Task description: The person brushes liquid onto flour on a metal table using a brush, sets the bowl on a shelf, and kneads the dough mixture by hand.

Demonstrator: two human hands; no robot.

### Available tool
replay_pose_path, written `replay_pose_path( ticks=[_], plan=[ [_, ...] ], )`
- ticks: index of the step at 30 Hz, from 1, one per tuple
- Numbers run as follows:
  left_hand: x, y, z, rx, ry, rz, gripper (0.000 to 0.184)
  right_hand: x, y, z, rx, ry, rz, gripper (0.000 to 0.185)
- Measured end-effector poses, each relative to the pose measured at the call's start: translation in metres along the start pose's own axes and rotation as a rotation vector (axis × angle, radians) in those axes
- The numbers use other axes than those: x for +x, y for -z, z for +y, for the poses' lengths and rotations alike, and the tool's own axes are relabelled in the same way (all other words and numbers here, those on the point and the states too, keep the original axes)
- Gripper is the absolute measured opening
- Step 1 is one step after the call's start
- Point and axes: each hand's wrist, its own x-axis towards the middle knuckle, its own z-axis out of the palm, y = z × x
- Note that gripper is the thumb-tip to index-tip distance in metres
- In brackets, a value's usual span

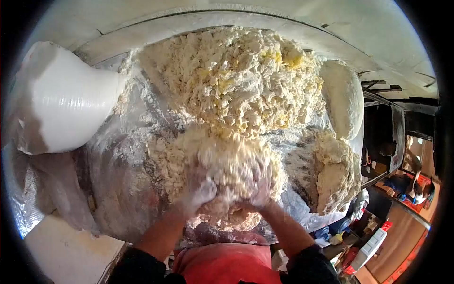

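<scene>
A loose, shaggy mass of dough (227,156) lies in front of me on the floured work surface. My left hand (201,193) and my right hand (260,191) grip this dough from either side, both dusted with flour. Most of the fingers are buried in it, and motion blurs them. Just beyond is a larger, crumbly heap of floury dough (236,75) with yellow patches. To the right lies a rough dough piece (336,175), and behind it a smooth, pale rounded lump (343,99).
A big white sack (66,102) leans on the left end of the plastic-covered surface (118,189). A pale wall (302,21) bounds the far side. Down on the right are a white power strip (370,251), assorted clutter and, farther off, a partly visible person (416,189).
</scene>
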Motion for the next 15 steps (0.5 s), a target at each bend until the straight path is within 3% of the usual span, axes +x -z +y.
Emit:
replay_pose_path(
  ticks=[1,2,4,6,7,9,10,11,13,14,15],
  plan=[
    [0.008,-0.003,-0.006,-0.121,0.072,0.007,0.081,0.011,0.004,0.012,0.248,-0.073,-0.003,0.055],
    [0.038,0.006,0.004,0.287,0.022,-0.003,0.083,0.046,0.023,-0.02,-0.373,-0.337,-0.25,0.061],
    [0.095,0.029,0.01,0.5,-0.145,0.135,0.083,0.091,0.044,0.022,-0.988,0.185,0.037,0.071],
    [0.099,0.06,0.106,0.645,-0.151,0.139,0.068,0.115,0.054,0.04,-0.814,0.96,0.535,0.073],
    [0.084,0.072,0.167,0.662,-0.113,0.075,0.062,0.126,0.061,-0.031,-0.776,0.145,0.16,0.075],
    [0.054,0.09,0.237,0.482,-0.017,0.008,0.052,0.094,0.039,-0.013,-0.801,0.042,0.136,0.075],
    [0.046,0.083,0.208,0.297,-0.048,0.042,0.058,0.078,0.029,-0.004,-0.815,-0.009,0.122,0.075],
    [0.038,0.075,0.179,0.113,-0.084,0.07,0.065,0.049,0.023,-0.025,-0.757,0.2,0.142,0.073],
    [-0.013,0.072,0.254,0.258,0.03,0.219,0.077,-0.006,0.018,-0.063,-0.729,0.517,0.115,0.072],
    [-0.023,0.061,0.257,0.291,0.029,0.204,0.075,-0.033,0.019,-0.079,-0.744,0.626,0.079,0.072],
    [-0.033,0.05,0.26,0.324,0.028,0.188,0.073,-0.058,0.018,-0.1,-0.801,0.523,-0.041,0.073]
  ],
)
